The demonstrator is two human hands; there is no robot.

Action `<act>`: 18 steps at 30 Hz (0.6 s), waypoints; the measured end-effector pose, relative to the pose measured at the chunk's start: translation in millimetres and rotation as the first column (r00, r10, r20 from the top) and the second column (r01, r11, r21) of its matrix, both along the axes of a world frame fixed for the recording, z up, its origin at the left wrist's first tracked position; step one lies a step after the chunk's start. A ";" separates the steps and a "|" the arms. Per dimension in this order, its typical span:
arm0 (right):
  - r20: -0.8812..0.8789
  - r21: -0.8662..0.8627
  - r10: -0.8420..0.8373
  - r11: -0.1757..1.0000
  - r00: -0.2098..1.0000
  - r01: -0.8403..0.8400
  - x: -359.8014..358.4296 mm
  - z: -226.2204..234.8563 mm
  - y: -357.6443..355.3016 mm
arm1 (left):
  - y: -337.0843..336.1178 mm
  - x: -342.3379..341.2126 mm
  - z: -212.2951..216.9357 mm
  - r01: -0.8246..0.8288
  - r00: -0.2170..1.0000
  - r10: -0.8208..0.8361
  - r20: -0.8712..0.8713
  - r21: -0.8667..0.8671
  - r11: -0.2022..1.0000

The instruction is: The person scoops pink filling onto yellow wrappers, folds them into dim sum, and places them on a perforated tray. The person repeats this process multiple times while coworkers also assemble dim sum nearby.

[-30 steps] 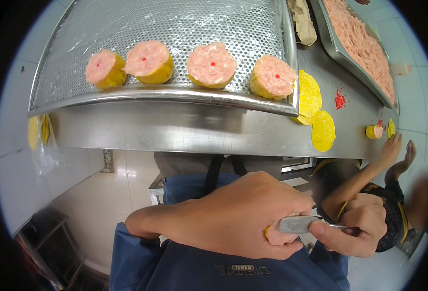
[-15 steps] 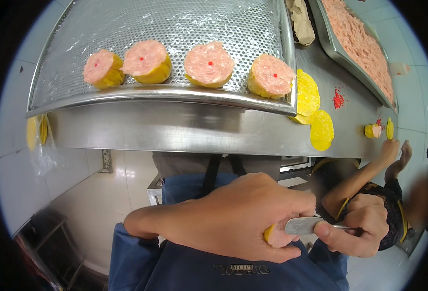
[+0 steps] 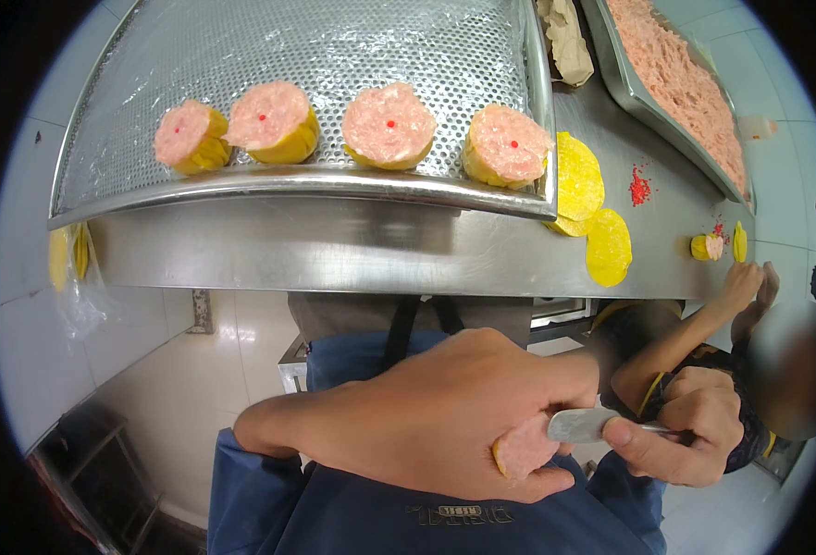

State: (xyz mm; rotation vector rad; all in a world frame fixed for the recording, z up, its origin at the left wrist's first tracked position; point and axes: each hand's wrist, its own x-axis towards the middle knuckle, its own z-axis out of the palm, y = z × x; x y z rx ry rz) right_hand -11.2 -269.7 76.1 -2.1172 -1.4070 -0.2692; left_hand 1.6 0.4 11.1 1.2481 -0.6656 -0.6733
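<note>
Perforated shiny steel tray, brushed stainless counter, smooth metal spatula, moist pink minced filling, thin matt yellow wrappers, glossy white wall tiles.

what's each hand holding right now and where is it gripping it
The left hand cups a dumpling around its yellow wrapper. The right hand grips a flat metal spatula by its handle.

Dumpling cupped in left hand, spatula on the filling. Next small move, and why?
Probably draw the spatula flat across the top. The dumpling in the left hand shows bare pink filling, the right hand has the blade against it, and the four on the tray have smooth tops.
</note>
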 end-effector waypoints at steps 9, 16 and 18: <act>-0.002 -0.117 0.001 0.993 1.000 -0.001 0.6 9.6 -1.2 | 2.7 -3.6 -2.1 -0.044 0.994 0.035 0.099 0.086 0.995; -0.002 0.021 0.031 0.999 1.000 -0.031 -2.1 1.2 1.7 | 0.8 -1.5 -1.4 0.013 1.000 -0.013 0.002 -0.005 1.000; -0.016 -0.015 0.026 1.000 1.000 -0.026 -2.6 -1.5 3.4 | -4.9 -1.8 -5.1 0.001 0.997 0.002 0.078 -0.033 0.999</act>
